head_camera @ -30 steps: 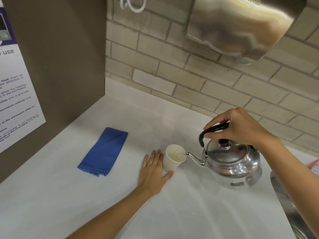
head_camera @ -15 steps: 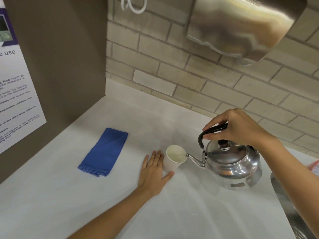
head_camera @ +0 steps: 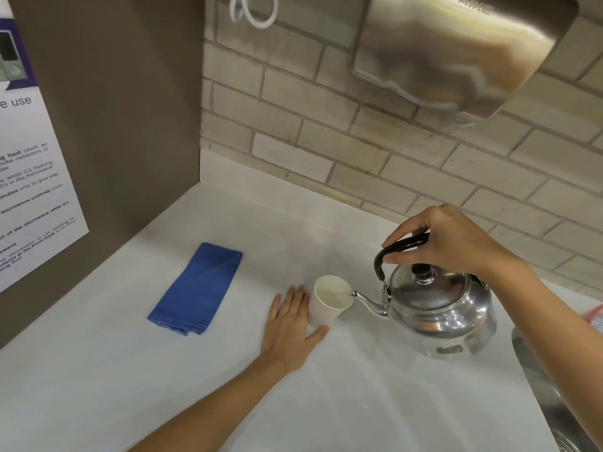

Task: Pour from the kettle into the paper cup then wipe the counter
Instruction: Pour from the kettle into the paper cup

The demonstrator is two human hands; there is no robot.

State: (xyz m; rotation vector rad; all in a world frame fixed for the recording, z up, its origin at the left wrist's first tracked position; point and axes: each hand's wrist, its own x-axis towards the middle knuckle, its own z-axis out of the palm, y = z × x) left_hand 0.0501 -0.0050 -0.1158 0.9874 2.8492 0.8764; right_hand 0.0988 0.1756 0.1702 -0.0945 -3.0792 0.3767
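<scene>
A shiny steel kettle (head_camera: 439, 316) with a black handle is tilted toward the left, its spout tip over the rim of a white paper cup (head_camera: 329, 300) standing on the white counter (head_camera: 375, 396). My right hand (head_camera: 452, 243) is shut on the kettle's handle from above. My left hand (head_camera: 288, 327) lies flat on the counter, fingers apart, thumb and palm against the base of the cup. A folded blue cloth (head_camera: 199, 288) lies on the counter to the left of the cup, untouched.
A brown side panel with a printed notice (head_camera: 29, 190) closes the counter on the left. A brick wall runs along the back, with a steel dispenser (head_camera: 456, 50) mounted above the kettle. A steel sink edge (head_camera: 541, 386) shows at the right.
The kettle has stayed tipped at the cup, shifting only slightly. Both hands and the cloth keep their places.
</scene>
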